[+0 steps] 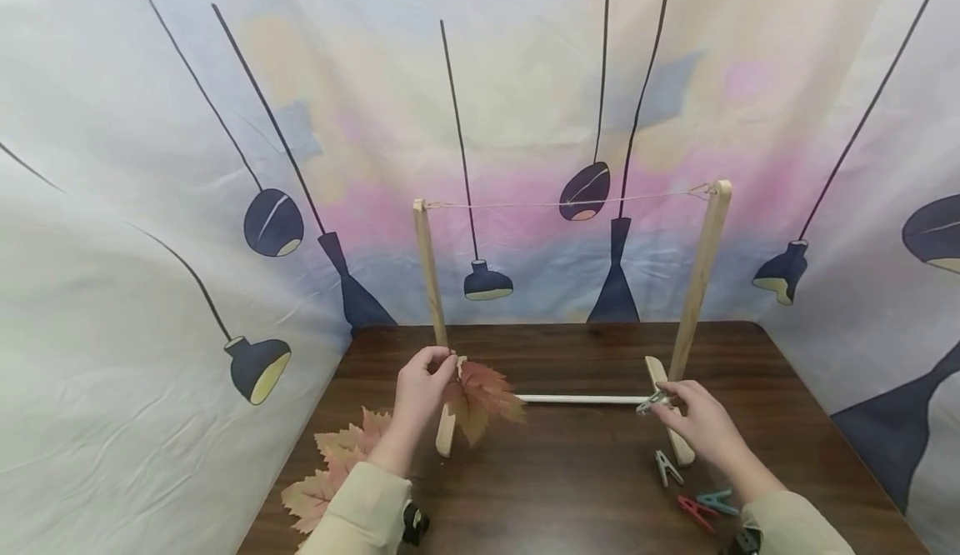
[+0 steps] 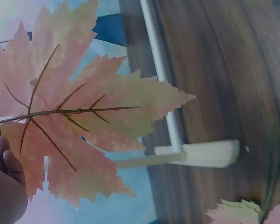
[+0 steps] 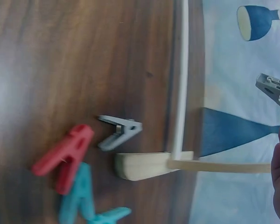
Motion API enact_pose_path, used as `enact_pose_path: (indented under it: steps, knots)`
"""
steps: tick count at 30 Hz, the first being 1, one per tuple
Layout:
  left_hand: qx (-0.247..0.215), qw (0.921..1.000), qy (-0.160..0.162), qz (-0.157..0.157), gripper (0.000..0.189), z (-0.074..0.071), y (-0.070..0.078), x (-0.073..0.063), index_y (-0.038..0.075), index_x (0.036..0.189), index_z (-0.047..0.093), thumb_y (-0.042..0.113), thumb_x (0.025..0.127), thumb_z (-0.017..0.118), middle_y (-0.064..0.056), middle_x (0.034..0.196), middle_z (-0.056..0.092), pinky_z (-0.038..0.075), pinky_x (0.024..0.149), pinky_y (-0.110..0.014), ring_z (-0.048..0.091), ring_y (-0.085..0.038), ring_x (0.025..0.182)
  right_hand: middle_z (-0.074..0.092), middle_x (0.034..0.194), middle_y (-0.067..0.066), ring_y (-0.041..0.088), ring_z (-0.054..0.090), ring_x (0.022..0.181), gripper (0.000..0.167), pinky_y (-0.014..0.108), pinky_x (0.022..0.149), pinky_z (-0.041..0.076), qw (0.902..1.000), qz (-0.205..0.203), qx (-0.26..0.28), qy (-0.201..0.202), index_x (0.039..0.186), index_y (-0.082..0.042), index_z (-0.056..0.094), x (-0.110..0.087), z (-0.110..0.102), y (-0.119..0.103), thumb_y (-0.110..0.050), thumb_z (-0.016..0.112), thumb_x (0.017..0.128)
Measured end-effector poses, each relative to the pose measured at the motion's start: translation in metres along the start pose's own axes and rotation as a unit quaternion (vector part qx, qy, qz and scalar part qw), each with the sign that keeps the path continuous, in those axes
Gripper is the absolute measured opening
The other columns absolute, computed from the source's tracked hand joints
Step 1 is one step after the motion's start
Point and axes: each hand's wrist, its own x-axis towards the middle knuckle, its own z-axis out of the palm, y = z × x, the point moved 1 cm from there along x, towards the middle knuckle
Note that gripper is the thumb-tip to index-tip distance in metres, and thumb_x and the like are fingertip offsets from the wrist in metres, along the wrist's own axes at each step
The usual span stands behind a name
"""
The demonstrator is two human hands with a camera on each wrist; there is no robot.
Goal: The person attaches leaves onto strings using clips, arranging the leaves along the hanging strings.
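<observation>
My left hand (image 1: 423, 384) pinches the stem of an orange-red artificial maple leaf (image 1: 483, 397), held up in front of the frame's left post. In the left wrist view the leaf (image 2: 84, 107) spreads wide, its brown veins showing. On the other side, my right hand (image 1: 701, 422) pinches a grey clothespin (image 1: 651, 402) between thumb and fingers near the right post. That clothespin (image 3: 274, 91) also shows at the right wrist view's edge. Behind both hands stands a wooden frame (image 1: 701, 280) with a thin string (image 1: 517, 204) tied between its post tops.
More maple leaves (image 1: 337, 463) lie on the table's left side, partly behind my left forearm. Near my right wrist lie a grey clothespin (image 1: 667, 468), a red clothespin (image 1: 696, 513) and a teal clothespin (image 1: 718, 502). A white rod (image 1: 577, 399) joins the frame's feet.
</observation>
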Motion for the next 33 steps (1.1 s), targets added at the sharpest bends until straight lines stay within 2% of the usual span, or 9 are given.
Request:
enact_pose_path:
  steps: [4,6,10,15,20,25,30,33]
  knots:
    - [-0.020,0.9998,0.001,-0.008,0.013,-0.002,0.013,0.004,0.009,0.091,0.069,0.021,0.088,0.066,0.000,0.080,0.063,0.046,0.066,-0.031,0.056,-0.015,0.075,0.056,0.109,0.017,0.028,0.058,0.089,0.042,0.043,0.072,0.049,0.9999,-0.015,0.001,-0.006,0.119,0.006,0.059,0.010,-0.011,-0.009,-0.019,0.068,0.087]
    - [-0.021,0.9998,0.000,0.001,0.013,-0.003,0.019,0.006,0.009,0.091,0.069,0.021,0.088,0.066,0.000,0.080,0.063,0.046,0.067,-0.031,0.056,-0.015,0.075,0.056,0.110,0.018,0.029,0.060,0.088,0.042,0.041,0.070,0.051,0.9997,-0.021,0.002,-0.010,0.120,0.005,0.058,0.015,-0.017,-0.014,-0.020,0.067,0.087]
    - [-0.002,0.9991,-0.009,0.042,0.010,-0.003,0.029,0.009,0.009,0.090,0.070,0.019,0.088,0.066,0.000,0.082,0.064,0.047,0.066,-0.031,0.057,-0.014,0.075,0.055,0.109,0.017,0.026,0.061,0.084,0.043,0.037,0.066,0.051,0.9993,-0.035,0.002,-0.011,0.122,0.003,0.058,0.026,-0.030,-0.025,-0.024,0.066,0.089]
    - [0.036,0.9946,-0.026,0.094,0.006,0.001,0.037,0.008,0.011,0.090,0.070,0.016,0.087,0.067,0.003,0.087,0.064,0.049,0.066,-0.029,0.057,-0.011,0.075,0.056,0.106,0.013,0.020,0.056,0.081,0.043,0.036,0.065,0.046,0.9980,-0.063,-0.010,0.002,0.121,0.002,0.059,0.040,-0.044,-0.039,-0.027,0.064,0.090]
    - [0.029,0.9920,-0.013,0.122,0.006,0.003,0.046,0.009,0.009,0.090,0.070,0.012,0.086,0.068,0.002,0.088,0.064,0.049,0.065,-0.029,0.057,-0.011,0.074,0.055,0.106,0.011,0.018,0.052,0.079,0.044,0.035,0.065,0.044,0.9980,-0.062,-0.012,-0.003,0.123,0.000,0.058,0.048,-0.057,-0.050,-0.030,0.063,0.091]
    - [0.002,0.9930,-0.002,0.118,0.007,0.004,0.051,0.014,0.007,0.090,0.070,0.011,0.085,0.069,0.001,0.084,0.063,0.047,0.063,-0.026,0.056,-0.011,0.070,0.055,0.106,0.011,0.019,0.051,0.079,0.043,0.034,0.063,0.043,0.9979,-0.063,-0.016,0.000,0.123,-0.001,0.059,0.054,-0.066,-0.058,-0.029,0.063,0.091]
    - [-0.027,0.9958,0.006,0.087,0.007,0.001,0.053,0.017,0.007,0.091,0.069,0.010,0.086,0.068,0.001,0.081,0.062,0.045,0.060,-0.026,0.054,-0.012,0.067,0.057,0.105,0.012,0.021,0.053,0.083,0.042,0.038,0.069,0.045,0.9966,-0.079,-0.013,0.017,0.121,0.000,0.060,0.060,-0.073,-0.066,-0.027,0.064,0.090]
    - [-0.038,0.9966,0.004,0.073,0.006,-0.001,0.055,0.020,0.008,0.091,0.068,0.011,0.086,0.068,0.000,0.079,0.062,0.045,0.057,-0.025,0.054,-0.011,0.063,0.056,0.107,0.014,0.025,0.055,0.089,0.042,0.043,0.075,0.047,0.9966,-0.081,0.003,0.014,0.123,0.001,0.058,0.064,-0.080,-0.072,-0.026,0.062,0.091]
